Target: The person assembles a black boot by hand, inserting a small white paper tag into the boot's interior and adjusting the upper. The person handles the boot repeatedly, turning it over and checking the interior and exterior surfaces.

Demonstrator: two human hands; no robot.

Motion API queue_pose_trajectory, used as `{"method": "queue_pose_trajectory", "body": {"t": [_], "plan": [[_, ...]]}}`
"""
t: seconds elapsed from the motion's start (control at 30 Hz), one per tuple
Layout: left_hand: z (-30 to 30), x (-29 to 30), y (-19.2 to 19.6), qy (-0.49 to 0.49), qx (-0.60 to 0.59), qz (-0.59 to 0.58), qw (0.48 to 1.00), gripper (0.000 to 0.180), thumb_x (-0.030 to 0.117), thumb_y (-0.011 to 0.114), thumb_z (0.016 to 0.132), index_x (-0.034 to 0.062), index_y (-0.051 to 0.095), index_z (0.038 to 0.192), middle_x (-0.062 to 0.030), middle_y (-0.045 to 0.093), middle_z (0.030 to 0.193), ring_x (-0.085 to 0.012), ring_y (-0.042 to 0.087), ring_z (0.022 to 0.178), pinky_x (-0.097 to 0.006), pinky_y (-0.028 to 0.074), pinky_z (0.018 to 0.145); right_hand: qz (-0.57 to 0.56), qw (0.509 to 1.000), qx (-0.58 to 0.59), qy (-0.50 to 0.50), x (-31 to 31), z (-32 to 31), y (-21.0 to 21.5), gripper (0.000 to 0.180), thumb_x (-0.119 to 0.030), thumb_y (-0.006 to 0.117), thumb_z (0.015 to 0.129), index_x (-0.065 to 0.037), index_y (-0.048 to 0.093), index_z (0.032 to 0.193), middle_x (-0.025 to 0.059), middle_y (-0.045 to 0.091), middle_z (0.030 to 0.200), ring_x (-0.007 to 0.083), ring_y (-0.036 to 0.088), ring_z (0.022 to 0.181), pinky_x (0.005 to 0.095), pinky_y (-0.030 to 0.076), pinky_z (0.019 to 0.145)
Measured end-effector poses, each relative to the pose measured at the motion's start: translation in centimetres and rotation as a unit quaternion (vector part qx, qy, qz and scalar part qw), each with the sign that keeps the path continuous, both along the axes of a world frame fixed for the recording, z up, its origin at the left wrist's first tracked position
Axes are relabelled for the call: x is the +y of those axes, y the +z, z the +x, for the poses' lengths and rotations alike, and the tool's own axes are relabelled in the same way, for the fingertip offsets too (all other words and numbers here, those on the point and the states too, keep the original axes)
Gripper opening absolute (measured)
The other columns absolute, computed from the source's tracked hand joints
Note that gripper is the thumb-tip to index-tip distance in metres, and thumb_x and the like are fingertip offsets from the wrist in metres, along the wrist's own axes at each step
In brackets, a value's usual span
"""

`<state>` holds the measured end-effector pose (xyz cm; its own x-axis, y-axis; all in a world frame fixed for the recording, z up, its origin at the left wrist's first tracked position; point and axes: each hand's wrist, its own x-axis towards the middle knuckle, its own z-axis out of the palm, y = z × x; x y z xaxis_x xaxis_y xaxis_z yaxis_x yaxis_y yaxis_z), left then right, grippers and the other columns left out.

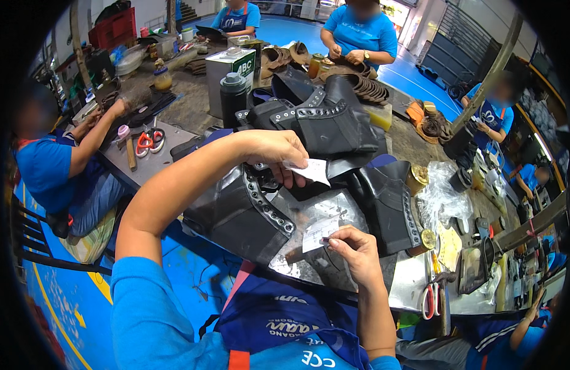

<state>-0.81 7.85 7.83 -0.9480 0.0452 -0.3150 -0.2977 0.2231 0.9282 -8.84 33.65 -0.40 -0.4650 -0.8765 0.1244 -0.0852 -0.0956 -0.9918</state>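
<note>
partway along, by the look of it

from my remote seat, i see the left grip point(280, 152) pinched on a white slip point(313, 171) held above the surface point(407, 287). the right grip point(359, 249) is closed on a small dark piece point(325, 239) at the edge of a written-on paper point(313, 233); whether it pinches the paper too, i cannot tell. a black boot upper point(232, 216) lies beside them, its eyelets point(289, 227) in place. i judge that part done; the slip is not yet put down.

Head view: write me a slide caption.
Left hand holding a white slip among black boot uppers, right hand pinching a small dark item.
</note>
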Motion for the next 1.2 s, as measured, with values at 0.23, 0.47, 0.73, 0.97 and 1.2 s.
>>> {"method": "queue_pose_trajectory", "body": {"t": [0.23, 0.47, 0.73, 0.97, 1.2], "plan": [[0.0, -0.3, -0.4, 0.001, 0.003, -0.029, 1.000, 0.028, 0.012, 0.054, 0.081, -0.0103, 0.057, 0.098, -0.0099, 0.063, 0.083, -0.0129, 0.060, 0.072, -0.024, 0.048, 0.066, 0.015, 0.999, 0.032, 0.009, 0.2, 0.1, 0.5, 0.010, -0.006, 0.062, 0.075, 0.004, 0.062, 0.077, 0.0050, 0.057, 0.076, 0.0102, 0.052, 0.071, 0.0219, 0.040, 0.066], [0.2, -0.4, -0.7, 0.007, 0.014, -0.041, 0.999, 0.028, 0.011, 0.055, 0.080, -0.0104, 0.057, 0.098, -0.0108, 0.063, 0.084, -0.0134, 0.061, 0.073, -0.024, 0.048, 0.067, 0.026, 0.998, 0.056, 0.006, 0.2, 0.2, 0.7, 0.010, -0.006, 0.063, 0.075, 0.003, 0.062, 0.077, 0.0046, 0.057, 0.076, 0.0106, 0.051, 0.072, 0.0225, 0.039, 0.066], [0.3, -0.1, -1.0, 0.008, 0.014, -0.015, 1.000, 0.025, 0.012, 0.052, 0.078, -0.0068, 0.059, 0.094, -0.0105, 0.063, 0.081, -0.0159, 0.061, 0.069, -0.031, 0.052, 0.061, 0.074, 0.993, 0.095, 0.014, 0.1, 0.1, 0.8, 0.012, -0.008, 0.061, 0.075, 0.003, 0.062, 0.078, 0.0051, 0.058, 0.076, 0.0101, 0.052, 0.071, 0.0230, 0.040, 0.064], [1.2, -1.3, -0.4, 0.025, 0.029, -0.045, 0.998, 0.026, 0.012, 0.051, 0.077, -0.0062, 0.059, 0.094, -0.0112, 0.062, 0.081, -0.0167, 0.061, 0.068, -0.029, 0.052, 0.060, 0.143, 0.983, 0.111, -0.015, 0.3, -1.1, 0.5, 0.013, -0.010, 0.061, 0.075, 0.003, 0.061, 0.078, 0.0053, 0.059, 0.069, 0.0111, 0.054, 0.064, 0.0240, 0.042, 0.059], [5.8, -13.0, 0.8, 0.327, 0.145, -0.119, 0.926, 0.030, 0.014, 0.053, 0.076, 0.0016, 0.055, 0.103, -0.0032, 0.058, 0.082, -0.0115, 0.057, 0.070, -0.031, 0.050, 0.061, 0.054, 0.996, 0.059, -0.025, 1.4, -2.3, 1.2, 0.011, -0.008, 0.061, 0.076, 0.003, 0.061, 0.077, 0.0037, 0.056, 0.068, 0.0089, 0.051, 0.060, 0.0226, 0.041, 0.057]]}}
